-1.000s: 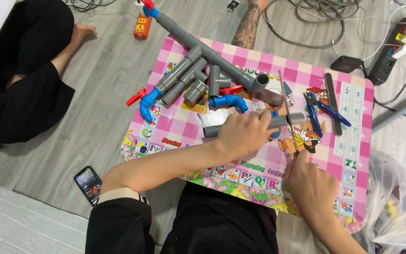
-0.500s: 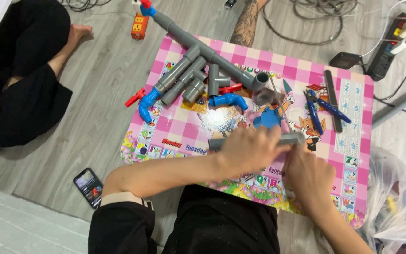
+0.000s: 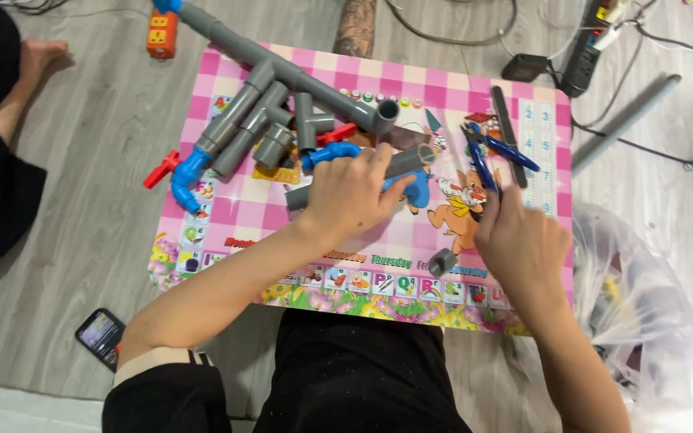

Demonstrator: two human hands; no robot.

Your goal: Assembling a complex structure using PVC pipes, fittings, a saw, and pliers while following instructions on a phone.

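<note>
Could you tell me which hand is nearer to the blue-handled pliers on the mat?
Right. The right hand touches the blue-handled pliers from just below, fingertips at their handles. The left hand is off to the left, resting on a grey pipe.

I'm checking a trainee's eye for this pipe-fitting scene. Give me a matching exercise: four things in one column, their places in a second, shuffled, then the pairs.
Things:
1. short grey plastic pipe
2. blue-handled pliers
3. black smartphone
4. small grey plastic coupling

Places:
A. on the wooden floor, off the pink checkered mat's lower left corner
B. under the left hand, which grips it
C. loose on the mat between the two hands
D. on the mat just above the right hand

Pairs: 1-B, 2-D, 3-A, 4-C
</note>
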